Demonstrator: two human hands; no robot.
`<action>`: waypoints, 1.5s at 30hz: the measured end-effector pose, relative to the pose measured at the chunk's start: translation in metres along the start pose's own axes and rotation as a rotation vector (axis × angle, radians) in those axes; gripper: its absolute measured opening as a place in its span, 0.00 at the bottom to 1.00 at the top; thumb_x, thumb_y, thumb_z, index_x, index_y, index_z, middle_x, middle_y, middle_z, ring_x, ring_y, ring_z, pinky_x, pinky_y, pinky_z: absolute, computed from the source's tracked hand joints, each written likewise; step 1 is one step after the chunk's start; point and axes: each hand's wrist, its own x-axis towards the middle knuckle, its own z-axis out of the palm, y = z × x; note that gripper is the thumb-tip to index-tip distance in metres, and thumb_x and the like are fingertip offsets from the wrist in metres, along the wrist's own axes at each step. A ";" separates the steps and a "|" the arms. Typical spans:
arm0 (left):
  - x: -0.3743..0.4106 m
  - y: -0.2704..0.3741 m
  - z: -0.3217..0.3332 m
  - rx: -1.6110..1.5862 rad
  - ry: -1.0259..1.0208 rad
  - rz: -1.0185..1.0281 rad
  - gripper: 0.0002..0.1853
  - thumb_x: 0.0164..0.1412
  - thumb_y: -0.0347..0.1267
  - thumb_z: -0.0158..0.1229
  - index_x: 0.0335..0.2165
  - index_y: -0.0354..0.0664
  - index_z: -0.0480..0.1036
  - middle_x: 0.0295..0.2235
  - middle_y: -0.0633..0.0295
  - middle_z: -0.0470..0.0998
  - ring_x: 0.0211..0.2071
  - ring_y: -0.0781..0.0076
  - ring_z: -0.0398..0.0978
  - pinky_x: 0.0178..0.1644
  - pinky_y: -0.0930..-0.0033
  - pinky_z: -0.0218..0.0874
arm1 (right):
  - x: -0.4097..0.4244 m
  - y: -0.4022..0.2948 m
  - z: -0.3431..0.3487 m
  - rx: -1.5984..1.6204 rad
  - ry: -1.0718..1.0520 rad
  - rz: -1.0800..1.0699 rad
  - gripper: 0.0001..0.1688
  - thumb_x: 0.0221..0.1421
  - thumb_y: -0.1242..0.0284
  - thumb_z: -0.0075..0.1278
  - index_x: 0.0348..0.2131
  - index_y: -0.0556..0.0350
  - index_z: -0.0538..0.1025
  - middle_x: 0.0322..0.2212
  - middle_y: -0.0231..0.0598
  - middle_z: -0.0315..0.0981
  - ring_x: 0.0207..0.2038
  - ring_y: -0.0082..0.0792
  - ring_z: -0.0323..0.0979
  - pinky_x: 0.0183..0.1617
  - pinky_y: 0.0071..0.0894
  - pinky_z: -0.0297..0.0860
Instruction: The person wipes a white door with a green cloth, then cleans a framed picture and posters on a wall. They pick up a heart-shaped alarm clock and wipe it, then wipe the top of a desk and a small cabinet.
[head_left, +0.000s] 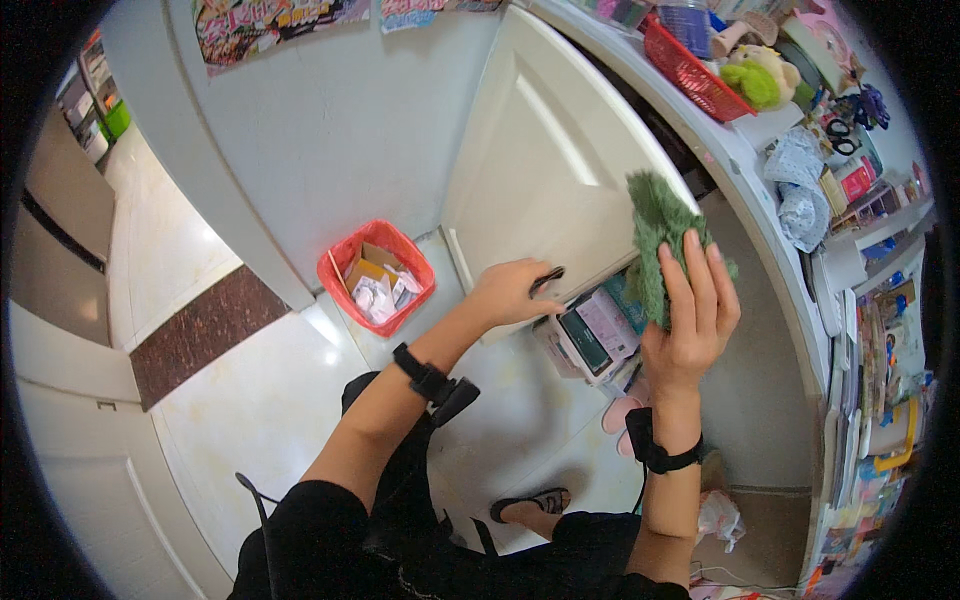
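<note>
A white panelled cabinet door (555, 150) stands swung out in front of me. My left hand (514, 292) is at its lower part, with the fingers about the small dark handle (547, 280); some fingertips are hidden. My right hand (690, 300) presses a fluffy green cloth (664, 225) to the door's outer edge, palm down and fingers spread over the cloth. Below the door, partly covered by the cloth and door, a box with a dark panel (586, 341) sits near the floor.
A red-lined waste bin (375, 277) with papers stands by the wall. Along the right runs a cluttered desk top (757, 195) with a red basket (694, 71) and a plush toy (761, 75). Pink slippers (619, 416) lie under it. A white door (82, 450) is at left.
</note>
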 end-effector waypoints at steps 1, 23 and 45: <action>-0.006 -0.001 -0.010 0.033 -0.042 -0.006 0.28 0.45 0.56 0.63 0.26 0.41 0.69 0.28 0.55 0.74 0.32 0.52 0.73 0.35 0.57 0.63 | 0.010 -0.004 -0.003 0.039 -0.016 0.005 0.27 0.39 0.85 0.51 0.43 0.49 0.79 0.51 0.38 0.72 0.55 0.38 0.66 0.53 0.33 0.62; -0.056 -0.001 -0.110 -0.154 -0.265 -0.250 0.24 0.43 0.40 0.72 0.16 0.41 0.63 0.15 0.73 0.63 0.20 0.84 0.58 0.25 0.76 0.54 | 0.204 -0.021 0.108 0.570 -0.662 0.020 0.22 0.57 0.57 0.49 0.45 0.50 0.76 0.37 0.45 0.77 0.40 0.39 0.74 0.48 0.37 0.68; -0.070 -0.037 -0.124 -0.265 -0.373 -0.299 0.15 0.45 0.31 0.72 0.23 0.42 0.69 0.20 0.76 0.64 0.25 0.85 0.62 0.31 0.78 0.57 | 0.244 0.000 0.187 0.788 -0.637 -0.150 0.19 0.60 0.64 0.48 0.47 0.55 0.74 0.39 0.46 0.77 0.41 0.40 0.72 0.49 0.35 0.65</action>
